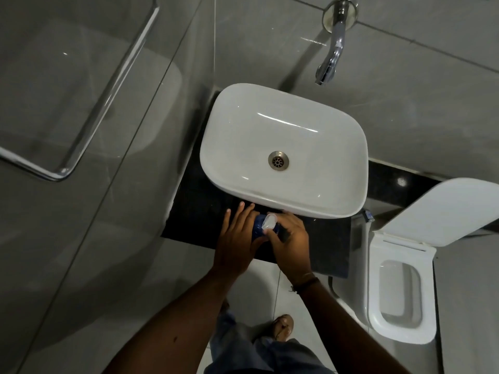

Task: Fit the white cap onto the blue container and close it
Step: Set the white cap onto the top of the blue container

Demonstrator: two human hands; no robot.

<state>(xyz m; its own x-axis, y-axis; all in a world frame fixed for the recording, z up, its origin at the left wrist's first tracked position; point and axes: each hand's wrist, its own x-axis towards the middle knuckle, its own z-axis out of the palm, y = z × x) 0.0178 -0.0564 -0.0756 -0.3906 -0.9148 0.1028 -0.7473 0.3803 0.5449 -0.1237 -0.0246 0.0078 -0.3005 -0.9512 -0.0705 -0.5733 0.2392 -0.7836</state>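
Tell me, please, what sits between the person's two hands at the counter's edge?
In the head view, the blue container sits between the left hand and right hand, with the white cap on its top.

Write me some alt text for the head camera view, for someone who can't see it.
Seen from above, a person's left hand steadies a blue container on a dark counter while the right hand holds a white cap at its top. Behind them sits a white basin under a chrome wall tap, with an open toilet to the right.
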